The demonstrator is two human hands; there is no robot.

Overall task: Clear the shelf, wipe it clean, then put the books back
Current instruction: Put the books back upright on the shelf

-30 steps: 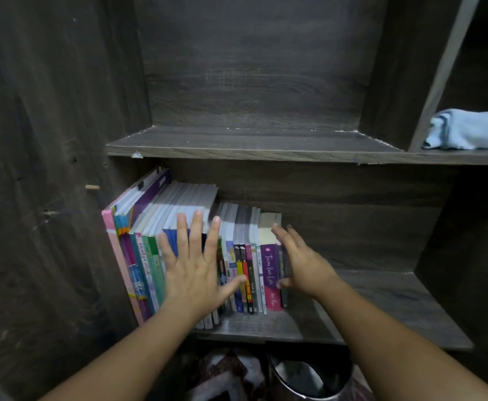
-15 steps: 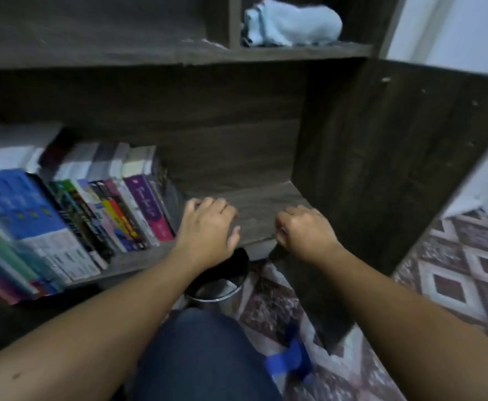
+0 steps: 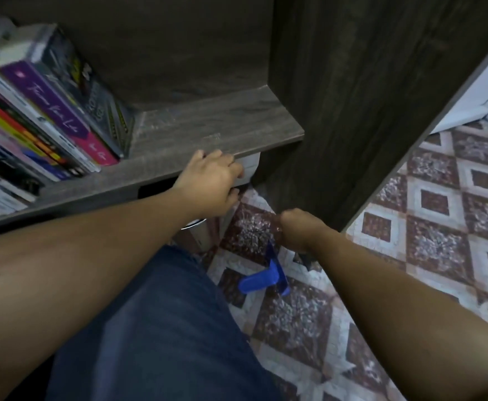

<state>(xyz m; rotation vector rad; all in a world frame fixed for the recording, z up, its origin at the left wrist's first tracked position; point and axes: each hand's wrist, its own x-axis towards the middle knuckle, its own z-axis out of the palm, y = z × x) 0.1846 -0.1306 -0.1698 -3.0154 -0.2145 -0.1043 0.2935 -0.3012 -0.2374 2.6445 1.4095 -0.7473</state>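
Head view: past a denim knee [image 3: 156, 328], the right hand [image 3: 300, 230] hangs in a fist, nothing visible in it, and the left hand [image 3: 211, 183] curls its fingers [image 3: 216, 157] against the edge of the shelf [image 3: 208, 125]. Beyond, left of both hands, the books [image 3: 49, 111] lean on the shelf; either clearing hasn't begun or they are already back.

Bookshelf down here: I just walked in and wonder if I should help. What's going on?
A person is low at a dark wooden shelf. The books lean at its left end, not yet cleared. The left hand is at the shelf's front edge, fingers curled; whether it grips is unclear. The right hand is curled low over the patterned floor, just above a blue object, with nothing visible in it.
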